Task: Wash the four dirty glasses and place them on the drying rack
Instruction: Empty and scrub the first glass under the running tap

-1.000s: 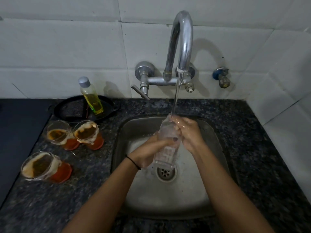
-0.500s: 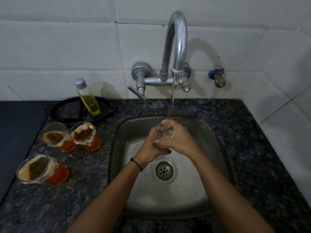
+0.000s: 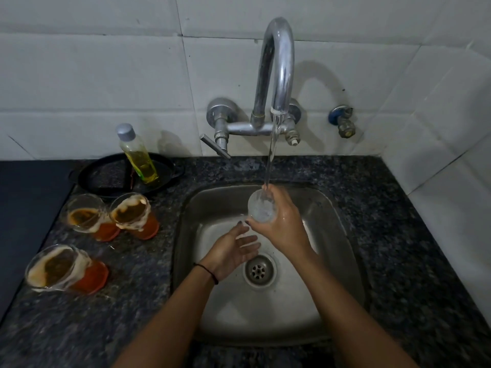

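Under the tap, mid-frame, a glass is held upright by the right hand, fingers curled round it, mouth up to the water. The left hand is spread open just below-left, holding nothing. Three dirty glasses are seen on the counter, far left.
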